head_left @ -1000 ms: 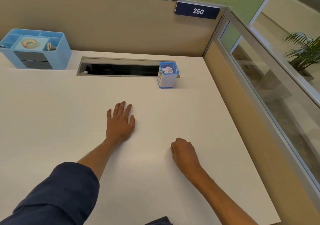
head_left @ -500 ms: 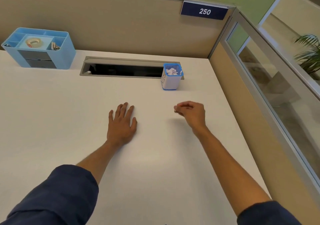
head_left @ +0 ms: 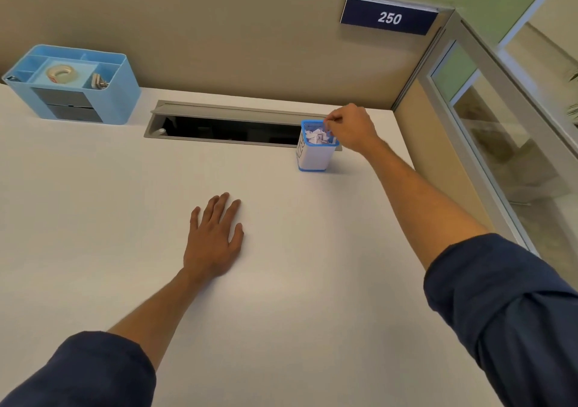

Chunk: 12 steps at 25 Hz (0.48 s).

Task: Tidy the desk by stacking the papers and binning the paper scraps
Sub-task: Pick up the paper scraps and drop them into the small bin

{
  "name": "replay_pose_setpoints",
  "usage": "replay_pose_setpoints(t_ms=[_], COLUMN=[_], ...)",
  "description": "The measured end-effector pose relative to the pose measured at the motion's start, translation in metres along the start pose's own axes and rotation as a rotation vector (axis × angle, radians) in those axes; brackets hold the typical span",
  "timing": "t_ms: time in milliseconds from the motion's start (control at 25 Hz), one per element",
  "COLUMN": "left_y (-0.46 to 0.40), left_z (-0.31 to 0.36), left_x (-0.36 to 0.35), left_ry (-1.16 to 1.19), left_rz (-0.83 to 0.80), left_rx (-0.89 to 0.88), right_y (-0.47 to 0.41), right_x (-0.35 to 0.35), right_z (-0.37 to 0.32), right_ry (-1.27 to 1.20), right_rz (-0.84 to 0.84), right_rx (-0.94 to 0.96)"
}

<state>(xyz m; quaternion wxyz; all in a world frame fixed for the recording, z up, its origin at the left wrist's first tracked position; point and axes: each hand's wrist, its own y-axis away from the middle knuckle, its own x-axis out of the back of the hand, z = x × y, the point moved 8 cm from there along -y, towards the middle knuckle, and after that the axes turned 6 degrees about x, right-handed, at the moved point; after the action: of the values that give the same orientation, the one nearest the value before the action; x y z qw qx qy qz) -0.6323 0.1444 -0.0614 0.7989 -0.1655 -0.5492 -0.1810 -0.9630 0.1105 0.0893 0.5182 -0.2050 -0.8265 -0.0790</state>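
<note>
Near the end, judging by the bare white table (head_left: 93,218): no loose scraps or paper stack visible anywhere in frame. Right hand (head_left: 350,129) at upper right of centre, fingertips pinched over the mouth of the small blue-rimmed bin (head_left: 316,153), already holding crumpled scraps (head_left: 317,136); whether a scrap sits in the pinch, impossible to tell. Left hand (head_left: 212,240) flat, fingers released, at centre frame

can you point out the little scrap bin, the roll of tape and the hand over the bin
scrap bin (head_left: 313,157): head view, on its white front wall
roll of tape (head_left: 60,73): head view, on the roll's ring, in the blue organizer
right hand (head_left: 353,129): head view, on the back of the hand
</note>
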Motion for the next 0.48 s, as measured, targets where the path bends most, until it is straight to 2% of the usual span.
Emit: replay_pose_setpoints(t_ms=[80,160,320,480], left_y=[0.000,0.000,-0.001,-0.001], left_z=[0.000,-0.001,-0.001,-0.001], left_x=[0.000,0.000,0.000,0.000], left_ry=[-0.003,-0.004,0.002,-0.004], left_rz=[0.002,-0.002,-0.001,-0.009], left_rx=[0.006,0.011,0.012,0.019], right_y=[-0.006,-0.008,-0.009,-0.009], right_x=[0.009,0.017,0.005,-0.009], right_z=[0.005,0.010,0.009,-0.005], right_ry=[0.011,0.157,0.284,0.438], right_rz=[0.016,0.028,-0.090,-0.083], right_rx=[0.014,0.009,-0.018,0.034])
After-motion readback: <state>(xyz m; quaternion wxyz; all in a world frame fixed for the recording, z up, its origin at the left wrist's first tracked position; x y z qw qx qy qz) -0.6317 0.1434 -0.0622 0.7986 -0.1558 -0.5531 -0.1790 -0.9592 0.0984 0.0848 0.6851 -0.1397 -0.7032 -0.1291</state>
